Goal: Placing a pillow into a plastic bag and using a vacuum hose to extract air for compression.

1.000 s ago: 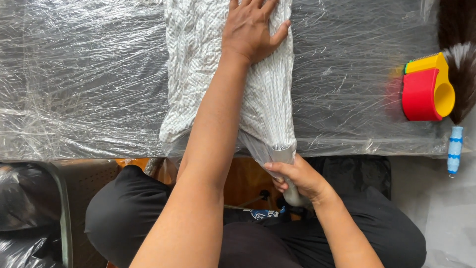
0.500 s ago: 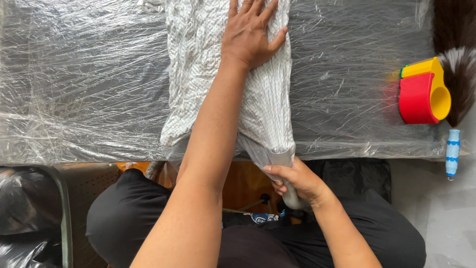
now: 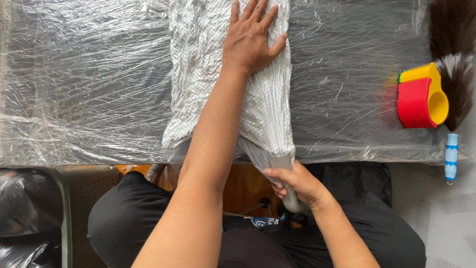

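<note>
Left hand (image 3: 252, 37) is pressing, fingers spread, on the white mop head (image 3: 223, 84); right hand (image 3: 292, 182) is gripping its grey socket (image 3: 283, 161). Recommend maintaining even, flat pressure on the wrapped tabletop (image 3: 89, 84).

A counter (image 3: 89, 79) wrapped in crinkled clear plastic film carries a white string mop head (image 3: 198, 74) at its middle, hanging over the near edge, and a red-and-yellow tape dispenser (image 3: 419, 97) beside a dark feather duster (image 3: 453, 74) at the right end.
</note>
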